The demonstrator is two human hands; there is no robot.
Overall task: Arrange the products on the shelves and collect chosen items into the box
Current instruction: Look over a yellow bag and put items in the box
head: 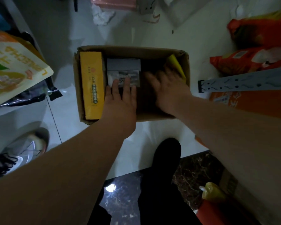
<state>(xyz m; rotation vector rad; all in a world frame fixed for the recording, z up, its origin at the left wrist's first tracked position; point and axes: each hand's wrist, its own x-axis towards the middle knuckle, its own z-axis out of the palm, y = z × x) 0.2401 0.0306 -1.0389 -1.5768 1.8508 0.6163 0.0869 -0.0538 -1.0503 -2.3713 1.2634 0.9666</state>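
Head view is showing the box (162,118) on the floor ahead. Your left hand (120,101) is lying flat, released, on the grey pack (123,69); your right hand (167,88), blurred, is spreading empty. Packs are looking light and stiff: grip their edges.

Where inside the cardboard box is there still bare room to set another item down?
The cardboard box has a dark bare strip of floor between the grey-and-white packet and the yellow pouch, under the blurred right hand. The left side is crowded: the long yellow box, then the packet with the left hand on it.
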